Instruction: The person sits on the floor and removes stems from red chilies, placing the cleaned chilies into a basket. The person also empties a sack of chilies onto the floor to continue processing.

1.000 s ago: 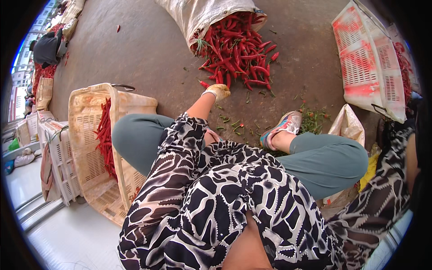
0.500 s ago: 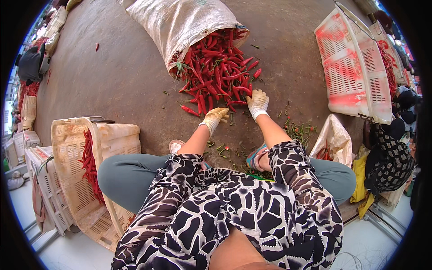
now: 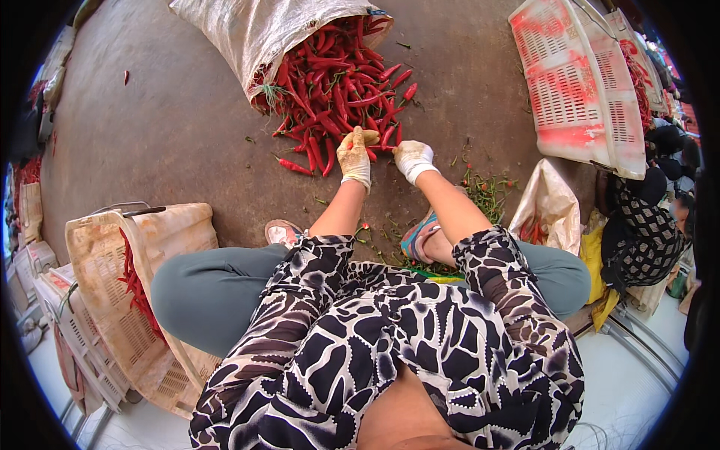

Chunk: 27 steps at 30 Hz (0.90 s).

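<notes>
A heap of red chili peppers (image 3: pixel 322 94) spills onto the floor from the mouth of a white woven sack (image 3: pixel 240 37). At the near edge of the heap both my hands wear stained, pale work gloves. One red chili pepper (image 3: pixel 382 148) spans the gap between them. My left hand (image 3: pixel 355 156) is closed around its left end, thumb and fingers drawn together. My right hand (image 3: pixel 414 159) is closed at its other end; the fingertips are hidden behind the fist. A single loose pepper lies left of my left hand.
Green stems (image 3: pixel 487 196) are scattered by my right foot, near a small open white sack (image 3: pixel 551 206). A dirty plastic crate (image 3: pixel 180 225) holding red peppers stands left of my knee. A red-stained white crate (image 3: pixel 574 90) is at right. A person in dark patterned clothing (image 3: pixel 641 240) sits beyond.
My hands have come closer together, and a pepper now stretches between them. My left hand has closed and risen against the heap. The whole view has shifted slightly.
</notes>
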Each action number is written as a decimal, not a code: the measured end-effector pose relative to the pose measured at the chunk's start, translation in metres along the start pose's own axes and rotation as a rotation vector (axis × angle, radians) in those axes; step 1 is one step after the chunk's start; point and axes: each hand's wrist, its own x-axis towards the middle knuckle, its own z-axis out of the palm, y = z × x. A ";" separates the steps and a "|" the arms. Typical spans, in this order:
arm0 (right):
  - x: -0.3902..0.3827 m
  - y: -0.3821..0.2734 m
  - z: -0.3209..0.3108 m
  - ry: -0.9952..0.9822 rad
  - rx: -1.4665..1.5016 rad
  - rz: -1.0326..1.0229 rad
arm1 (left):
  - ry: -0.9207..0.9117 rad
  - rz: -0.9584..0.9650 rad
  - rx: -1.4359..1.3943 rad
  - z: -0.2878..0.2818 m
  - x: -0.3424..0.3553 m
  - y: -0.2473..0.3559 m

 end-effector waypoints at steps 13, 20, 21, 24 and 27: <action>0.030 0.009 -0.020 0.195 -0.291 -0.388 | -0.045 -0.285 0.175 -0.026 -0.024 -0.014; -0.036 -0.013 -0.008 0.189 -0.221 -0.556 | -0.020 -0.327 0.260 -0.024 -0.023 0.009; -0.039 -0.014 -0.005 0.080 -0.169 -0.538 | -0.045 -0.305 0.298 -0.025 -0.025 0.009; -0.058 -0.013 0.020 -0.038 0.063 -0.298 | -0.069 -0.241 0.393 -0.026 -0.034 0.002; -0.070 -0.001 0.064 -0.188 0.452 0.119 | 0.127 -0.292 0.199 -0.029 -0.038 0.000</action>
